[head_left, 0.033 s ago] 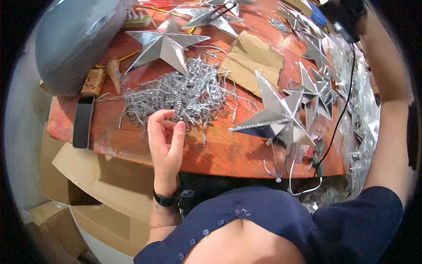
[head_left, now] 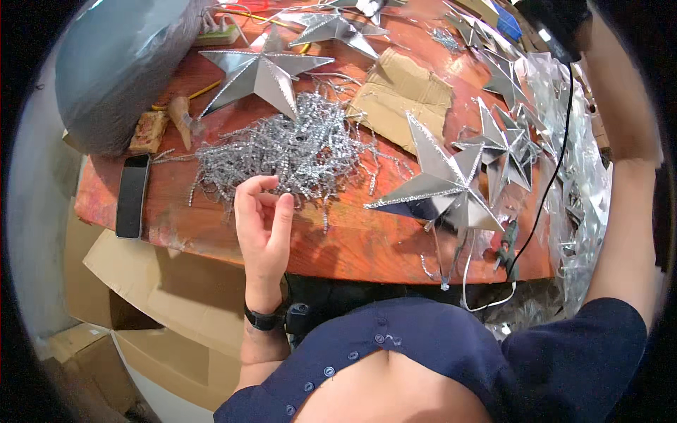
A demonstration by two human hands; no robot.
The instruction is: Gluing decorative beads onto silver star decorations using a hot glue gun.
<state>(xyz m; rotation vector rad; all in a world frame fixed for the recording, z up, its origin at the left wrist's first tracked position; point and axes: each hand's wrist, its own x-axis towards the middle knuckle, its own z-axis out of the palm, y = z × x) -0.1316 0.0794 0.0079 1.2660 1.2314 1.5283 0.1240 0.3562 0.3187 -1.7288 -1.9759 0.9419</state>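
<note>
My left hand (head_left: pixel 261 218) is raised at the near edge of a silver tinsel-like strand pile (head_left: pixel 289 144), fingers loosely curled and thumb apart, holding nothing. At the upper right rim, my right hand (head_left: pixel 582 39) is in deep shadow beside a black object (head_left: pixel 550 25); its fingers cannot be made out. A black cord (head_left: pixel 562 141) hangs from there toward a dark green handled tool (head_left: pixel 507 250) at the table's near right edge. A large silver star (head_left: pixel 446 185) with beaded ridges rests right of centre. Another silver star (head_left: pixel 262 67) lies behind the strands.
A black phone (head_left: pixel 133 197) lies on the red wooden table (head_left: pixel 204 233) at left, beside a large grey rounded object (head_left: pixel 123 77). Torn cardboard (head_left: pixel 405 99) lies behind the large star. Clear plastic wrapping (head_left: pixel 571 204) lines the right side. Cardboard boxes (head_left: pixel 169 282) stand below left.
My left hand and the table's contents appear a few pixels farther left. The black object by my right hand has shifted slightly. Nothing has visibly been taken up or let go.
</note>
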